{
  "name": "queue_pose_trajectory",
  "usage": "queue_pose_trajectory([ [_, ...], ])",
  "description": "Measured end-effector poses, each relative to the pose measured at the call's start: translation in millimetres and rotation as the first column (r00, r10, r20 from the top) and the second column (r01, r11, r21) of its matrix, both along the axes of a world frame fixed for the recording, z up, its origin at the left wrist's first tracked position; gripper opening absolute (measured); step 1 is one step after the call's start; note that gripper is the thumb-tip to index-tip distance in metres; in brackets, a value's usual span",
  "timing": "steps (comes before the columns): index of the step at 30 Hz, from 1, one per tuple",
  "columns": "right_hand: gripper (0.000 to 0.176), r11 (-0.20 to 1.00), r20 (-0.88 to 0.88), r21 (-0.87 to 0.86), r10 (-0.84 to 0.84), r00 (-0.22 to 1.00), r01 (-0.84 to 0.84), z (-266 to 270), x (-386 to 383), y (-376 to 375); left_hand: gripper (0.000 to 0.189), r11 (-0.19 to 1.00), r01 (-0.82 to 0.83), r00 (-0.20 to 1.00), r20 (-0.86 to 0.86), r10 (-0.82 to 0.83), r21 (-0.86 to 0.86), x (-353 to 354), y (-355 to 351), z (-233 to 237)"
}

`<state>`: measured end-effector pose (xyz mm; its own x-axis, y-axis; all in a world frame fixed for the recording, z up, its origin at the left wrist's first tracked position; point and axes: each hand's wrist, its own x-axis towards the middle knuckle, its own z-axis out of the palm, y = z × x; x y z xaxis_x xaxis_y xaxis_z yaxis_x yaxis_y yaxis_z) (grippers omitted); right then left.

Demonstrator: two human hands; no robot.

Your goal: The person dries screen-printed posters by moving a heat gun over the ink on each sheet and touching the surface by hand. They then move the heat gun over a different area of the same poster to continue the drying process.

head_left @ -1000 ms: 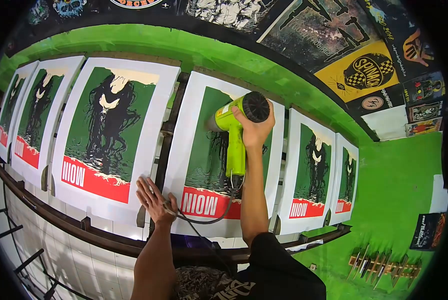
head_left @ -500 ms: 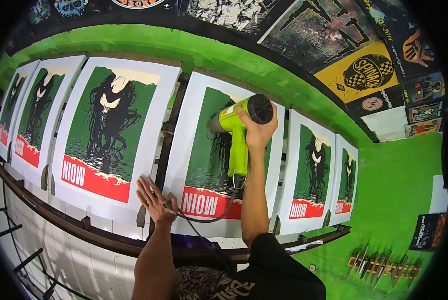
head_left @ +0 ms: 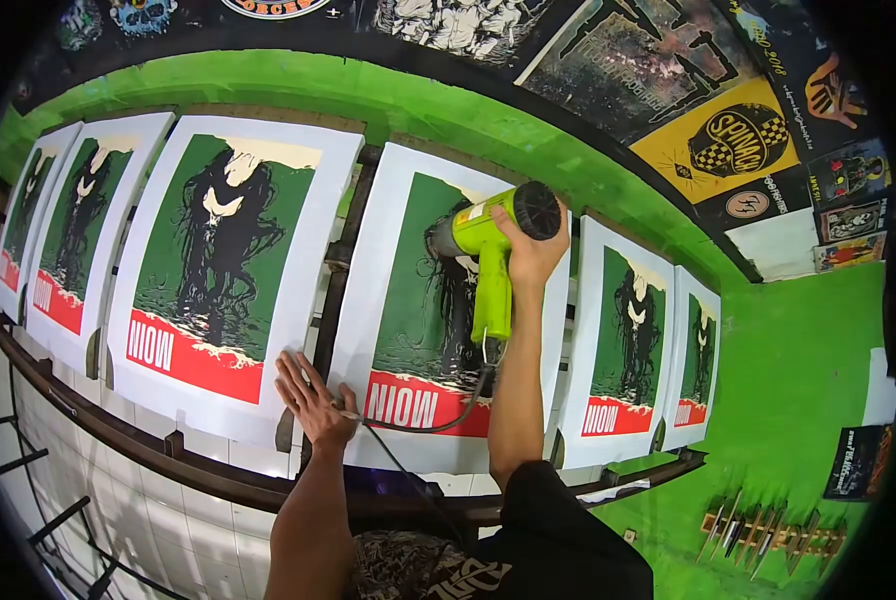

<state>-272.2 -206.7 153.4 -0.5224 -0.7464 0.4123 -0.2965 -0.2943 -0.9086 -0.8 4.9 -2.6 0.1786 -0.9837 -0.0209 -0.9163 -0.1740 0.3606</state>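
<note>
A lime-green heat gun (head_left: 492,270) with a round black back end is held in my right hand (head_left: 536,250) over a poster (head_left: 408,290) with a green, black and red print. Its nozzle points left, above the dark figure's upper part. My left hand (head_left: 318,400) has its fingers spread near the gap between this poster and the neighbouring poster (head_left: 293,270) on the left. The heat gun's cable (head_left: 438,429) runs in a loop from the handle past my left thumb and down.
More posters with the same print stand in a row, such as one at the right (head_left: 623,350). A dark metal rail (head_left: 218,485) runs along their near edge. Squeegee-like tools (head_left: 773,535) hang at lower right. Artwork covers the back wall (head_left: 648,70).
The heat gun in my right hand has shifted a little to the right and slightly up. My left hand stays in nearly the same place.
</note>
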Motion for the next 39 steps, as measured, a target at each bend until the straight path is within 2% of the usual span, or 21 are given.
queue_pose_trajectory([
  [3, 0.058, 0.998, 0.047, 0.036, -0.045, 0.998, 0.043, -0.2, -4.3, -1.6, 0.095, 1.0, 0.006, 1.0, -0.003, -0.006, 0.0, -2.0, 1.6, 0.3],
  [5, 0.057, 0.994, -0.044, -0.051, -0.095, 0.995, 0.092, -3.0, -2.0, -5.0, 0.096, 1.0, 0.006, 1.0, 0.006, -0.006, 0.012, -0.8, -0.5, 1.2],
  [6, 0.057, 0.994, -0.041, -0.053, -0.095, 0.995, 0.092, -0.5, -3.2, -5.5, 0.096, 1.0, -0.001, 1.0, 0.002, 0.001, 0.025, -1.3, -1.1, 2.0],
  [8, 0.051, 1.0, 0.075, -0.002, 0.008, 0.997, -0.007, 5.4, -10.3, -1.7, 0.097, 0.999, -0.005, 1.0, -0.003, 0.005, 0.045, -1.8, 0.7, 3.8],
  [11, 0.051, 0.994, -0.023, -0.06, -0.095, 0.995, 0.093, -2.4, -9.8, -8.7, 0.097, 0.998, 0.002, 1.0, 0.001, -0.002, 0.069, -1.8, 1.2, 5.7],
  [14, 0.051, 0.999, 0.002, -0.038, -0.025, 1.0, 0.025, -1.1, -15.4, -7.7, 0.097, 0.999, 0.003, 1.0, 0.017, -0.004, 0.054, -0.8, -0.4, 2.6],
  [18, 0.051, 0.998, 0.058, -0.043, -0.046, 0.997, 0.048, 0.9, -13.9, -5.7, 0.097, 1.0, 0.012, 1.0, 0.01, -0.013, 0.027, -1.3, 1.7, 1.2],
  [20, 0.052, 0.994, -0.058, -0.037, -0.105, 0.993, 0.103, -2.9, -14.7, -6.9, 0.097, 1.0, 0.025, 1.0, 0.008, -0.025, 0.007, 0.5, 0.5, 1.5],
  [21, 0.052, 0.994, -0.058, -0.039, -0.107, 0.993, 0.104, -2.1, -16.1, -6.2, 0.097, 0.999, 0.013, 1.0, 0.011, -0.013, 0.029, -0.2, 0.0, 1.8],
  [23, 0.054, 1.0, 0.101, -0.016, -0.011, 0.995, 0.012, 0.1, -21.0, -2.2, 0.096, 0.999, 0.001, 1.0, 0.009, -0.002, 0.054, -2.1, 1.5, 2.0],
  [24, 0.054, 1.0, 0.098, -0.016, -0.013, 0.995, 0.014, -1.2, -21.2, -2.1, 0.097, 0.999, 0.005, 1.0, 0.01, -0.005, 0.043, -2.0, 1.4, 1.9],
  [26, 0.054, 0.988, -0.024, -0.048, -0.15, 0.988, 0.148, -6.2, -18.1, -5.9, 0.097, 1.0, 0.013, 1.0, 0.016, -0.013, 0.027, -0.9, 1.2, 2.1],
  [29, 0.06, 0.994, 0.037, -0.029, -0.101, 0.994, 0.103, -9.2, -25.7, -7.3, 0.098, 1.0, 0.016, 1.0, 0.003, -0.016, 0.026, 1.2, 0.9, 1.2],
  [33, 0.059, 0.991, 0.078, -0.028, -0.128, 0.989, 0.131, -7.8, -24.6, -9.6, 0.098, 1.0, 0.009, 1.0, 0.001, -0.009, 0.019, -1.9, 3.1, -0.2],
  [35, 0.058, 0.979, -0.068, -0.052, -0.202, 0.977, 0.198, -11.3, -23.9, -14.5, 0.098, 1.0, 0.009, 1.0, 0.016, -0.009, 0.004, -0.3, 0.6, -0.6],
  [36, 0.058, 0.979, -0.066, -0.056, -0.2, 0.978, 0.197, -9.4, -24.4, -15.7, 0.098, 1.0, 0.003, 1.0, 0.006, -0.003, 0.013, -0.6, 0.1, -0.3],
  [38, 0.058, 0.995, 0.101, -0.046, -0.082, 0.991, 0.087, -7.3, -29.1, -10.6, 0.098, 0.999, 0.0, 1.0, -0.006, 0.001, 0.032, -1.1, 1.9, -0.1],
  [39, 0.05, 0.989, 0.09, -0.089, -0.109, 0.99, 0.117, -7.6, -26.7, -11.7, 0.098, 1.0, 0.005, 1.0, -0.005, -0.005, 0.024, -1.3, 2.0, 1.9],
])
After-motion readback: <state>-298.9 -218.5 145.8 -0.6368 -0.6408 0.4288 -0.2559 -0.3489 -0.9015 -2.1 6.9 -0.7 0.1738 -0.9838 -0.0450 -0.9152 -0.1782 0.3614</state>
